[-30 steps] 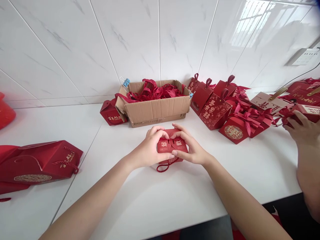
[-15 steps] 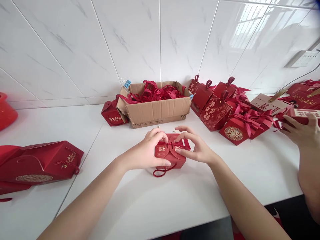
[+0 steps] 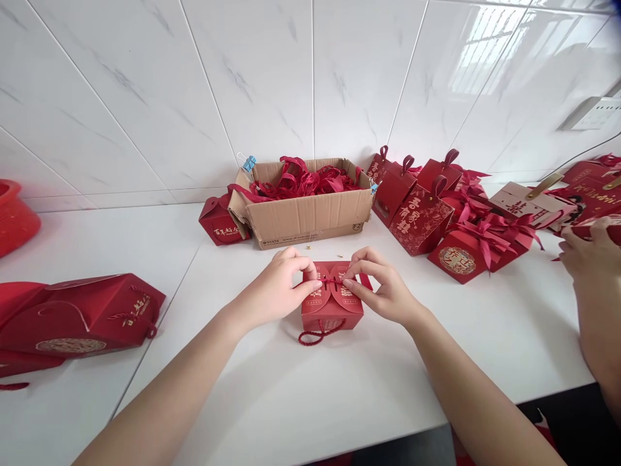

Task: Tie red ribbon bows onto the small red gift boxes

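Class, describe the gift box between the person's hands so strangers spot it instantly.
On the white table, find the cardboard carton of ribbons. In front of it, the left hand and right hand pinch a ribbon on a red gift box. Of the red boxes, only this sits between both hands, its cord loop in front.

Left hand — bare, slim-fingered, rounded at the knuckles. Right hand — bare, of like build. Left forearm and right forearm: uncovered as far as the view's edge, smooth in outline, tapering evenly toward the hand. Nail detail: too small to tell.
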`<state>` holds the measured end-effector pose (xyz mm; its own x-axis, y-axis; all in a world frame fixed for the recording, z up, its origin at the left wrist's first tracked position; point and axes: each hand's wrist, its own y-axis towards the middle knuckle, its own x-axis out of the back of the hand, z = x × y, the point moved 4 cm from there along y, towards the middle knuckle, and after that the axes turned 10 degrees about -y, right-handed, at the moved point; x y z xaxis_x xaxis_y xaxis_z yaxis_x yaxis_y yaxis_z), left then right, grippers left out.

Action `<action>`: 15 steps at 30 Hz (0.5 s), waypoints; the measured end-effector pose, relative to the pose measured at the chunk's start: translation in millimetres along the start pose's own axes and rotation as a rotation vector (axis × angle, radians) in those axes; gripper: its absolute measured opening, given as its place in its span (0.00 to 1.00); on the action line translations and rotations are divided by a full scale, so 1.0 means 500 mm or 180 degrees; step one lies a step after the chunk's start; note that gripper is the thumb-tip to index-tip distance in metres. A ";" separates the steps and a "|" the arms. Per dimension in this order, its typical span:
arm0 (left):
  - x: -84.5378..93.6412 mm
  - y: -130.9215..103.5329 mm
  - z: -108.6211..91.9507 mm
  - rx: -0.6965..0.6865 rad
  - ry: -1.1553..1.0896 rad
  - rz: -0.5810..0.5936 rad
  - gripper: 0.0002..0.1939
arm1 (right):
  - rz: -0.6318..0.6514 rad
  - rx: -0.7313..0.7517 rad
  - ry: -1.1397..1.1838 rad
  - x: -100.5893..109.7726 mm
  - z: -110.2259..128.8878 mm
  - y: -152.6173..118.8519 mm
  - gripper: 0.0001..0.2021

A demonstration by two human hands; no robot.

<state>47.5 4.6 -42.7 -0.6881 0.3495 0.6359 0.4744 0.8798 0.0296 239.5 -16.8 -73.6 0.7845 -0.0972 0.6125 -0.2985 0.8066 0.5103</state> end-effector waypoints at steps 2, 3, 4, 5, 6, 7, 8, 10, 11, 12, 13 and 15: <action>0.001 0.001 0.000 0.0020 -0.0011 0.0039 0.12 | 0.0048 0.0022 -0.0004 0.005 -0.001 0.001 0.04; 0.001 0.002 0.002 0.0037 -0.0033 0.0069 0.12 | 0.0073 0.0039 -0.0018 0.008 -0.001 0.001 0.04; 0.002 0.003 0.004 0.0055 -0.0068 0.0089 0.11 | 0.0102 0.0056 -0.0038 0.011 -0.001 0.001 0.04; 0.002 0.003 0.006 0.0068 -0.0107 0.0097 0.11 | 0.0136 0.0068 -0.0058 0.013 -0.001 0.001 0.05; 0.002 0.003 0.007 0.0077 -0.0141 0.0097 0.11 | 0.0167 0.0069 -0.0071 0.014 -0.001 0.001 0.06; 0.002 0.003 0.008 0.0082 -0.0167 0.0091 0.11 | 0.0183 0.0055 -0.0071 0.015 -0.001 0.001 0.07; 0.002 0.003 0.009 0.0082 -0.0184 0.0087 0.11 | 0.0195 0.0017 -0.0049 0.016 -0.002 0.001 0.08; 0.002 0.002 0.008 0.0075 -0.0173 0.0110 0.12 | 0.0274 -0.0209 0.0164 0.014 -0.008 0.001 0.09; 0.002 0.001 0.007 0.0069 -0.0150 0.0132 0.12 | 0.0369 -0.0429 0.0361 0.012 -0.013 0.000 0.10; 0.001 0.001 0.005 0.0061 -0.0119 0.0154 0.12 | 0.0517 -0.0715 0.0591 0.007 -0.020 -0.002 0.10; 0.002 0.000 0.004 0.0053 -0.0081 0.0174 0.12 | 0.0701 -0.1032 0.0816 0.002 -0.027 -0.005 0.13; 0.003 -0.001 0.001 0.0031 0.0005 0.0203 0.12 | 0.1021 -0.1585 0.1120 -0.006 -0.037 -0.012 0.17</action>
<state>46.0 4.7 -42.1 -0.6557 0.4045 0.6376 0.5119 0.8588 -0.0184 248.8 -10.3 -89.6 0.8540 0.3184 0.4115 -0.3262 0.9438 -0.0532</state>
